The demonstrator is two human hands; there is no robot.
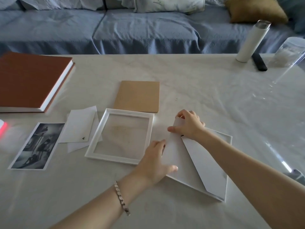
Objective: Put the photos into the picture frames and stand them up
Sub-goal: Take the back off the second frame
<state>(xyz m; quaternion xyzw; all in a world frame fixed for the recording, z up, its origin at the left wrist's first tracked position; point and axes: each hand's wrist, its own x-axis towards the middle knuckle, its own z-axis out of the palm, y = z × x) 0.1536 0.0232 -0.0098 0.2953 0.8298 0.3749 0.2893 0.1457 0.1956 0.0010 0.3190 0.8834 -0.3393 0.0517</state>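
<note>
Soft, even daylight is falling over my surface point(189, 83), casting only faint shadows under my arms. Glare is streaking the clear plastic sheet point(280, 90) at right, and a red glow point(2, 129) is bleeding in at left. The wide lens is bending the edges, and detail is looking slightly soft.

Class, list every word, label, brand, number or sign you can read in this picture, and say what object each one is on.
None can be read.
The brown book has a plain cover.
The white bottle shows no label.
The black-and-white photo shows only imagery, no lettering.
The white papers carry one small dark mark, too small to read.
</note>
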